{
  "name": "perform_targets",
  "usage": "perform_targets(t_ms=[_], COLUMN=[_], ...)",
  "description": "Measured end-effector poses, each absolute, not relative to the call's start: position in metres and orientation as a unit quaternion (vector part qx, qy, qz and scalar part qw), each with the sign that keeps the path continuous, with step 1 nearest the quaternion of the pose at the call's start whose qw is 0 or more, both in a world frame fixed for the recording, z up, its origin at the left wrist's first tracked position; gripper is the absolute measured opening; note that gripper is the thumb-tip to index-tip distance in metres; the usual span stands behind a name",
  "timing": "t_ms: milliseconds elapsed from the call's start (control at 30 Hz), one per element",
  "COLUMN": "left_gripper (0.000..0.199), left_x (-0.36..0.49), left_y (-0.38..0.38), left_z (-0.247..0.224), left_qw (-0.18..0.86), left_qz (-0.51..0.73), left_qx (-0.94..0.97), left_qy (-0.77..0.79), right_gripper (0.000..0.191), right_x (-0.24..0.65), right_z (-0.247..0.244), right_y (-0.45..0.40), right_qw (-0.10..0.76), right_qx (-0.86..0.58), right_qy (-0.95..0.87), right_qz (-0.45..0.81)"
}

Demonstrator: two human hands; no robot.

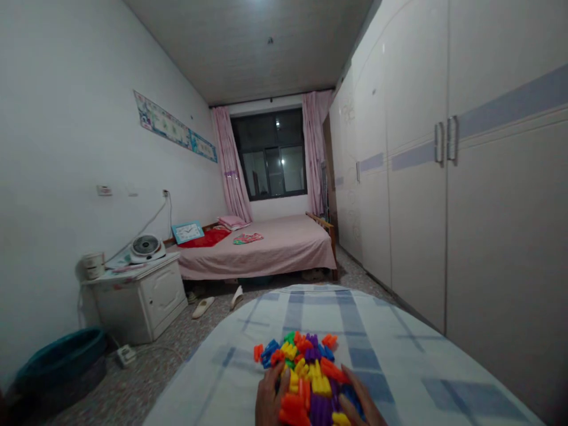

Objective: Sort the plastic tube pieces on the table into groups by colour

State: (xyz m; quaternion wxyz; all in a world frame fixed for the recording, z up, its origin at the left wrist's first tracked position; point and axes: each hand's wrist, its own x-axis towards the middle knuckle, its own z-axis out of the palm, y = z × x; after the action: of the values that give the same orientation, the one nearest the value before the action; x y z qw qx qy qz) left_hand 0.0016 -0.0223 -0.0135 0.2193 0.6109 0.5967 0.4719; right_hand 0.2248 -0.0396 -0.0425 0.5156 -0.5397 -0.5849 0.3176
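Note:
A heap of small plastic toy pieces (320,378) in orange, yellow, purple, blue and green lies at the near part of the cloth-covered table (399,337). My left hand (268,395) rests at the heap's left side, fingers apart and touching orange and yellow pieces. On the right side, my right hand (364,401) curves around the heap with its fingers spread. One fingertip there is close to a long orange piece (333,371); whether it touches cannot be told. The lower parts of both hands are cut off by the frame.
Beyond the table stands a bed (275,248) with a pink sheet. At left are a white cabinet (164,302) bearing a small fan (147,247), and a teal tub (62,355) on the floor. Slippers (203,307) lie near the bed. Tall wardrobes (417,236) line the right.

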Motion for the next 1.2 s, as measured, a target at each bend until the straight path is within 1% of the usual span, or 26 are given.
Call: perform_targets(t_ms=[133, 267, 333, 400, 500, 600, 700, 767, 867, 1000, 1100, 1200], left_gripper=[0.047, 0.047, 0.042, 0.037, 0.031, 0.03, 0.028, 0.031, 0.044, 0.075, 0.102, 0.116], left_x=[0.024, 0.039, 0.043, 0.045, 0.041, 0.031, 0.016, 0.006, -0.012, -0.037, -0.051, -0.052], left_y=[-0.035, -0.036, -0.035, -0.037, -0.047, -0.068, -0.097, -0.116, -0.142, -0.169, -0.186, -0.197], left_z=[0.001, 0.016, 0.024, 0.034, 0.051, 0.064, 0.068, 0.065, 0.054, 0.035, 0.016, 0.001], left_qw=[0.225, 0.316, 0.36, 0.383, 0.376, 0.358, 0.34, 0.318, 0.267, 0.177, 0.137, 0.134], left_qz=[0.462, 0.464, 0.479, 0.5, 0.512, 0.495, 0.444, 0.396, 0.328, 0.276, 0.231, 0.208], left_qx=[0.628, 0.592, 0.571, 0.566, 0.582, 0.627, 0.705, 0.752, 0.806, 0.854, 0.872, 0.879], left_qy=[0.585, 0.579, 0.561, 0.532, 0.508, 0.483, 0.436, 0.42, 0.414, 0.405, 0.409, 0.406], right_gripper=[0.067, 0.07, 0.07, 0.066, 0.057, 0.048, 0.042, 0.042, 0.055, 0.084, 0.098, 0.103], right_x=[0.214, 0.203, 0.196, 0.189, 0.186, 0.193, 0.207, 0.217, 0.234, 0.261, 0.273, 0.27], right_z=[-0.02, 0.003, 0.015, 0.026, 0.04, 0.049, 0.057, 0.059, 0.054, 0.037, 0.024, 0.015], right_y=[-0.055, -0.057, -0.055, -0.056, -0.063, -0.078, -0.101, -0.119, -0.144, -0.169, -0.183, -0.191], right_qw=[0.528, 0.531, 0.536, 0.541, 0.536, 0.507, 0.455, 0.421, 0.378, 0.298, 0.257, 0.235], right_qx=[-0.523, -0.51, -0.494, -0.464, -0.422, -0.397, -0.37, -0.354, -0.361, -0.43, -0.449, -0.435], right_qy=[-0.572, -0.541, -0.527, -0.522, -0.538, -0.577, -0.642, -0.694, -0.763, -0.805, -0.813, -0.829], right_qz=[0.347, 0.406, 0.437, 0.468, 0.496, 0.502, 0.493, 0.463, 0.38, 0.28, 0.266, 0.261])
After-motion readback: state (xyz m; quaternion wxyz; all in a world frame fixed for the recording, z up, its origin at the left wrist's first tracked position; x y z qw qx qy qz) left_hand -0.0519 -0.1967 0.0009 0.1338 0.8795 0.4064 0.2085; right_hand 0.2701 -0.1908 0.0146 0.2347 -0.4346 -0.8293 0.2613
